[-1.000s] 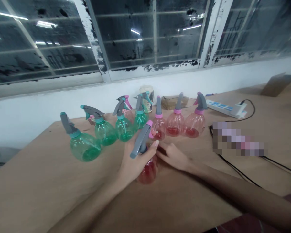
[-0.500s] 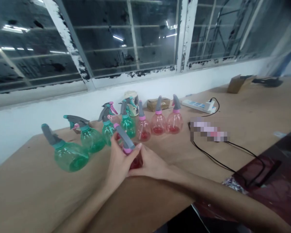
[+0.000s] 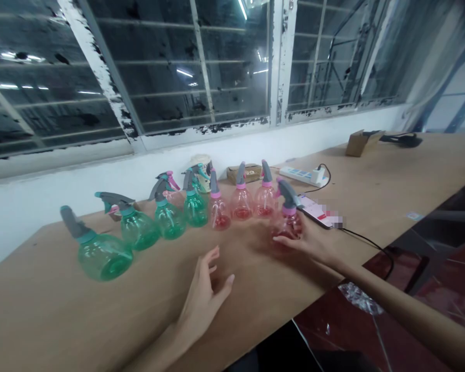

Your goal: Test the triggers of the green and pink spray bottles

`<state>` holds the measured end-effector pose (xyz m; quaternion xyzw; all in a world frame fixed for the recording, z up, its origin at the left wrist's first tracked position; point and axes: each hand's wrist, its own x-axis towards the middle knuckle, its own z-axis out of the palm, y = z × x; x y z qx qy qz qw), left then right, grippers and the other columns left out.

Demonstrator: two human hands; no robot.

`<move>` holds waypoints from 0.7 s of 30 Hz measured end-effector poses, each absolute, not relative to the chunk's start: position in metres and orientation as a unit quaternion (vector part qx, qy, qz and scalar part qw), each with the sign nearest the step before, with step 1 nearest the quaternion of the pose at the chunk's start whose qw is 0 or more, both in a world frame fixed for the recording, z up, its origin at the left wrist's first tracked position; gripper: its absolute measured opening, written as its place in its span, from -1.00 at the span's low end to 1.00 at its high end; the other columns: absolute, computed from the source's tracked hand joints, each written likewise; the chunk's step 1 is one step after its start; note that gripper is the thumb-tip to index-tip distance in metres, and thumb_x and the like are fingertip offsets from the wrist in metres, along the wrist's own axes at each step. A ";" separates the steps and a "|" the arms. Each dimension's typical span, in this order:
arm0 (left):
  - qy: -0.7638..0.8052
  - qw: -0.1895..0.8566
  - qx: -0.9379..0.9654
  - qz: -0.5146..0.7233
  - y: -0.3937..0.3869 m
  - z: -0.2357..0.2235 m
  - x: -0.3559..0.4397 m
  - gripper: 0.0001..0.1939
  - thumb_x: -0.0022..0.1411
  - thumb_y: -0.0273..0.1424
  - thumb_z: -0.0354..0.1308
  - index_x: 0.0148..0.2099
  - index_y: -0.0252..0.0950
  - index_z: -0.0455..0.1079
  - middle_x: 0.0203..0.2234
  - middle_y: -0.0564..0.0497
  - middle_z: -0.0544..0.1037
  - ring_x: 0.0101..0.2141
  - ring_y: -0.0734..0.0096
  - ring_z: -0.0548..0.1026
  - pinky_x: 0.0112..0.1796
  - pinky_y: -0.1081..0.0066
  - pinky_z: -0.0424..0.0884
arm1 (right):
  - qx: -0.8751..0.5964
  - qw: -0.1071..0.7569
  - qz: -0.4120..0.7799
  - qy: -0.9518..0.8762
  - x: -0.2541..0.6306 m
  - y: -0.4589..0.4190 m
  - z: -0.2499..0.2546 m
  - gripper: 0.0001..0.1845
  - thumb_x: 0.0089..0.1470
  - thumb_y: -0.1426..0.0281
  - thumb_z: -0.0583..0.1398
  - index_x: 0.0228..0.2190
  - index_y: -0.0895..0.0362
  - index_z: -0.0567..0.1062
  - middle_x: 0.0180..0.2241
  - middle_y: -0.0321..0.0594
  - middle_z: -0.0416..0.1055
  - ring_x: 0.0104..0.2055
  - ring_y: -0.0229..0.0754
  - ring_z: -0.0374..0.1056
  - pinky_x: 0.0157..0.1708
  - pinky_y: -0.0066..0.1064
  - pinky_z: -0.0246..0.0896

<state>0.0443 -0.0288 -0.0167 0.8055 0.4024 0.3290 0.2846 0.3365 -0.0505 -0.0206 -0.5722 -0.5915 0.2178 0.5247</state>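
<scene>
My right hand [image 3: 308, 239] is wrapped around the base of a pink spray bottle [image 3: 289, 217] with a grey trigger, standing on the wooden table [image 3: 256, 279] at the right end of a row. My left hand [image 3: 206, 290] hovers open over the table's middle, fingers spread, holding nothing. Three more pink bottles [image 3: 240, 199] stand to the left of the held one. Beyond them are several green spray bottles [image 3: 166, 214], the leftmost green bottle [image 3: 101, 253] tilted.
A phone [image 3: 318, 211] with a black cable lies just right of the held bottle. A power strip [image 3: 306, 175], a small cardboard box [image 3: 250, 173] and a paper cup [image 3: 201, 165] sit by the wall. Another box [image 3: 360, 142] is far right. Table edge runs front right.
Both hands held the pink bottle near the table's middle. My right hand has carried it right to the end of the pink row; my left hand let go and opened. The view turned right.
</scene>
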 end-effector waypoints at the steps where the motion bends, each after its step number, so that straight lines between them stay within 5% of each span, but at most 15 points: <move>1: 0.411 0.285 0.799 0.333 -0.027 -0.016 0.045 -0.54 0.23 -0.35 0.02 0.14 -0.14 -0.01 0.08 -0.08 0.23 0.08 0.23 0.29 0.03 0.10 0.30 | -0.588 0.529 0.216 -0.573 0.347 -0.051 -0.023 -0.20 -0.18 0.17 0.32 0.05 0.11 0.14 -0.12 -0.04 0.40 -0.17 0.03 0.41 -0.22 -0.12 0.37; 21: 0.441 0.278 0.794 0.311 -0.023 -0.021 0.042 -0.69 0.21 -0.39 0.02 0.01 -0.15 0.15 -0.04 -0.03 0.35 -0.07 0.29 0.40 -0.04 0.16 0.34 | -0.684 0.516 0.097 -0.507 0.410 0.008 -0.038 -0.07 -0.30 0.03 0.33 0.04 0.16 0.13 -0.06 0.04 0.36 -0.04 0.09 0.33 -0.07 -0.07 0.24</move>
